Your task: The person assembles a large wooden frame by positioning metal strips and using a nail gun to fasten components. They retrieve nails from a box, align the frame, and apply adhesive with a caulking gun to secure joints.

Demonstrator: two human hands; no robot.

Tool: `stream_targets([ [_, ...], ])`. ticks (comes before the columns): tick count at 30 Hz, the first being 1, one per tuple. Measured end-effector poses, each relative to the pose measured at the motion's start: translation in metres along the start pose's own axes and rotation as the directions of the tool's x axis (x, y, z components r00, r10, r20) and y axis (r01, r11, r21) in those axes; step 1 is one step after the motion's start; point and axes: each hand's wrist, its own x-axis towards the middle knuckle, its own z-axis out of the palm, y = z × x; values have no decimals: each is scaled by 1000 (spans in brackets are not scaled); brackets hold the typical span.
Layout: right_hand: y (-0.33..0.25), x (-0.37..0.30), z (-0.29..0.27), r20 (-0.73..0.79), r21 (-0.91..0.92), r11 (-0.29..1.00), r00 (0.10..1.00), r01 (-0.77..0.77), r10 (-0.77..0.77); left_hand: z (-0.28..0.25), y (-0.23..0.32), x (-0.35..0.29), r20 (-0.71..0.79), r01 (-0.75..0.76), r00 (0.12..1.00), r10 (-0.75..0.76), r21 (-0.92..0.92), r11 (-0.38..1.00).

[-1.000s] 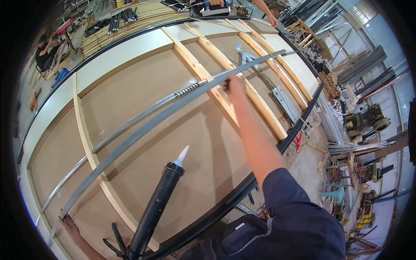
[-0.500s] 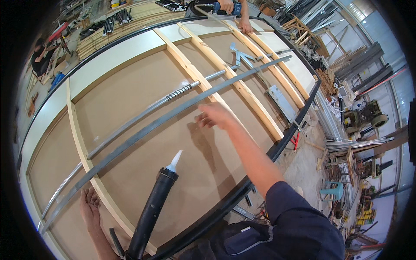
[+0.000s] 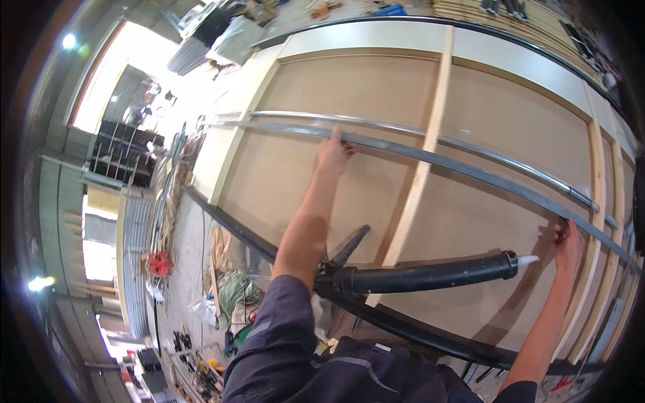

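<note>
A long flat grey metal bar (image 3: 396,149) runs across a wood-framed panel (image 3: 376,80), resting over its wooden slats. My left hand (image 3: 334,156) is closed on the bar left of the middle slat (image 3: 420,174), thumb at its upper side and fingers at the lower edge. Farther right, my right hand (image 3: 570,243) pinches the bar's near edge. Just beyond the bar lies a shiny round metal rod (image 3: 497,156), roughly alongside it. Between my arms, nearer to me, is a black caulking gun (image 3: 437,274), its white nozzle (image 3: 528,260) pointing at my right wrist.
A black edge (image 3: 232,225) borders the panel. Several more slats (image 3: 598,195) cross its right part. On the floor at left are a red object (image 3: 160,264) and a coiled green hose (image 3: 240,290). Stacked boards (image 3: 463,9) stand beyond the far side.
The view has swung left. My left hand has come up to the metal bar, and my right hand, earlier apart from it over the panel, is now on the bar.
</note>
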Motion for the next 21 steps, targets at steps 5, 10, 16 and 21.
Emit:
stream_targets([
  [5, 11, 38, -4, -59, -14, 998, 996, 69, -69, 15, -5, -17, -166, 28, 986, -18, 57, 998],
  [10, 10, 147, -73, -33, 40, 997, 997, 69, -68, 53, 6, -38, 13, 124, 991, -130, 225, 966],
  [16, -5, 139, -69, -71, 40, 998, 997, 42, -39, 51, 7, -30, 77, 153, 980, -185, 311, 938],
  [21, -6, 42, 21, 103, 143, 985, 991, -98, 84, -30, 9, 55, 425, -467, 883, 201, 841, 272],
])
